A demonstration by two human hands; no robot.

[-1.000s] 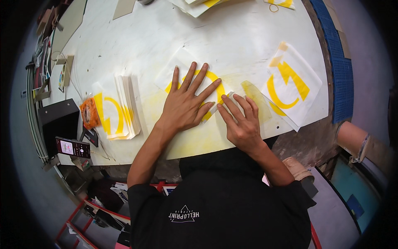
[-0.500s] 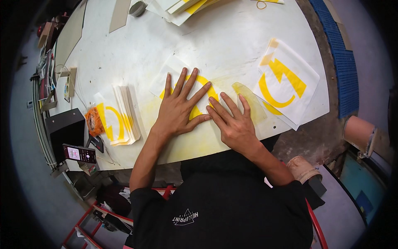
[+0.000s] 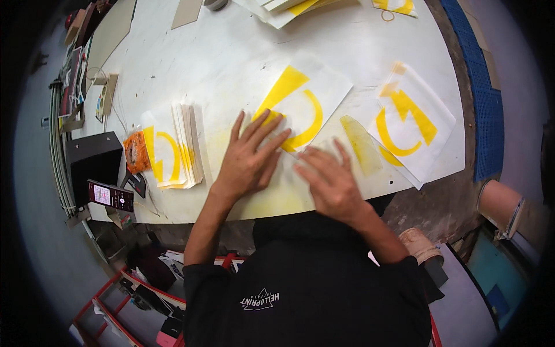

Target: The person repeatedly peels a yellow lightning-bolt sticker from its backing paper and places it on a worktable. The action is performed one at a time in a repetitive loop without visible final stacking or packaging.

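A white sheet (image 3: 326,81) with a yellow printed arc and wedge lies slanted on the table in front of me. My left hand (image 3: 245,162) rests with spread fingers over its near left corner, covering part of the yellow print. Close to the sheet's near corner is my right hand (image 3: 332,185), blurred, its fingers apart and nothing seen in them. Whether its fingertips touch the corner I cannot tell. Just right of that hand lies a thin translucent, yellow-stained flat piece (image 3: 359,144) with a rounded end.
Similar printed sheets (image 3: 436,110) overlap at the right. A bundle of folded printed sheets (image 3: 188,144) stands left, beside an orange packet (image 3: 136,152), a black box (image 3: 92,153) and a phone (image 3: 110,196). More sheets (image 3: 280,17) are stacked at the far side of the white table (image 3: 202,69).
The middle sheet has turned and shifted away to the right, showing more of its print. My hands have drawn apart from each other and back toward me. The view has shifted slightly.
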